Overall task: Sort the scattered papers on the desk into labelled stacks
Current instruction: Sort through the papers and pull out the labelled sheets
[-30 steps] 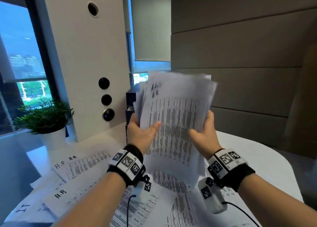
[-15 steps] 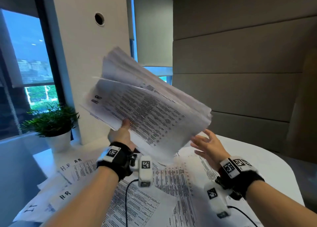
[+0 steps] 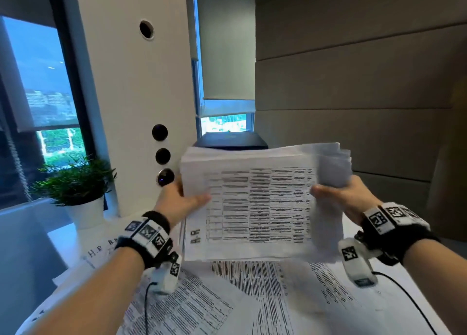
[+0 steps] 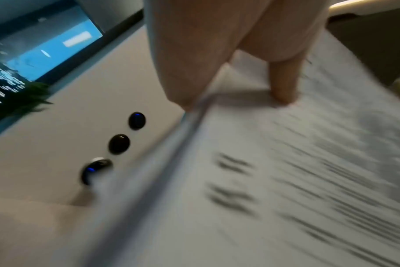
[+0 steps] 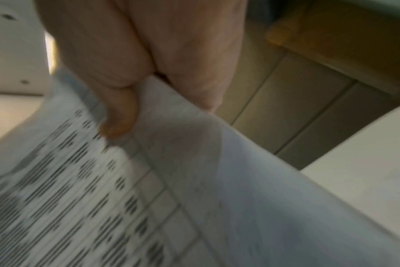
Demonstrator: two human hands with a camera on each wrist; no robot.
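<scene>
A thick stack of printed papers (image 3: 260,203) is held in the air above the desk, turned sideways, its top sheet a table with a handwritten label at the lower left. My left hand (image 3: 182,200) grips the stack's left edge, thumb on top of the sheet (image 4: 283,86). My right hand (image 3: 338,195) grips the right edge, thumb pressed on the top page (image 5: 119,117), where the sheets curl. More printed sheets (image 3: 252,291) lie scattered on the white desk below. Sheets marked "H.R" (image 3: 101,252) lie at the left.
A potted green plant (image 3: 75,183) stands at the desk's left rear beside a white column (image 3: 131,107) with round black buttons. A dark box (image 3: 232,140) sits behind the held stack. The desk's rounded right edge (image 5: 354,140) borders a padded wall.
The stack was upright in both hands, then swung left in the left hand alone. Now it lies sideways and level, and the right hand grips it again.
</scene>
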